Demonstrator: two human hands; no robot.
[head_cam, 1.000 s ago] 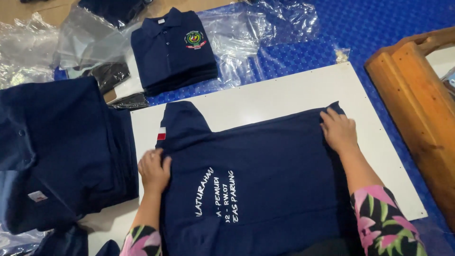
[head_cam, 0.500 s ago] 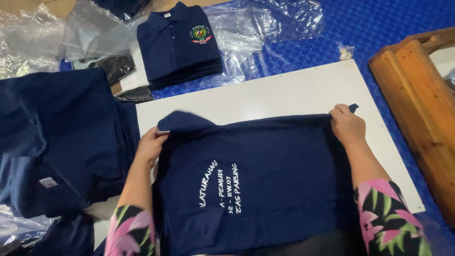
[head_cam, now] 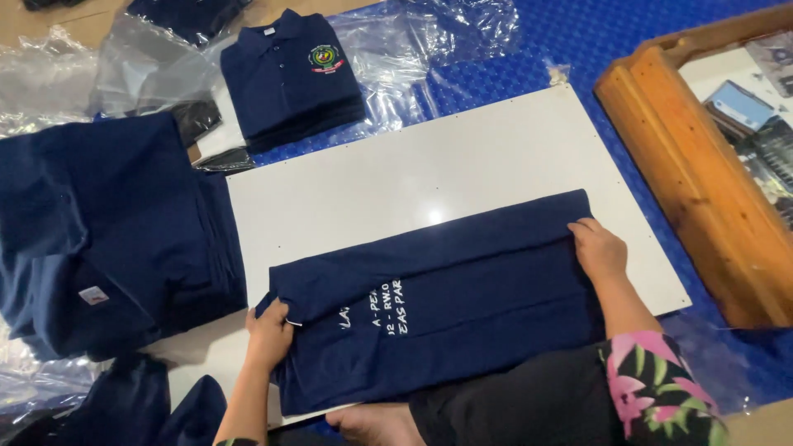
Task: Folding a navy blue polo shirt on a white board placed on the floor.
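A navy shirt [head_cam: 462, 297] with white lettering on its back lies folded lengthwise on a white board [head_cam: 429, 173]. My left hand [head_cam: 268, 330] pinches the folded edge at the shirt's left end. My right hand [head_cam: 599, 248] grips the fold at the right end, fingers curled over the cloth. Both hands hold the doubled-over fabric flat against the board. My floral sleeve [head_cam: 661, 388] shows at the lower right.
A neat stack of folded navy shirts [head_cam: 289, 78] with a crest sits at the back on clear plastic bags [head_cam: 429, 41]. A heap of unfolded navy shirts [head_cam: 107, 231] lies left. A wooden frame [head_cam: 686, 165] stands right on the blue mat [head_cam: 595, 41].
Both hands pulled the shirt's far edge toward me, folding it over so the lettering is now partly covered. The shirt is narrower on the board.
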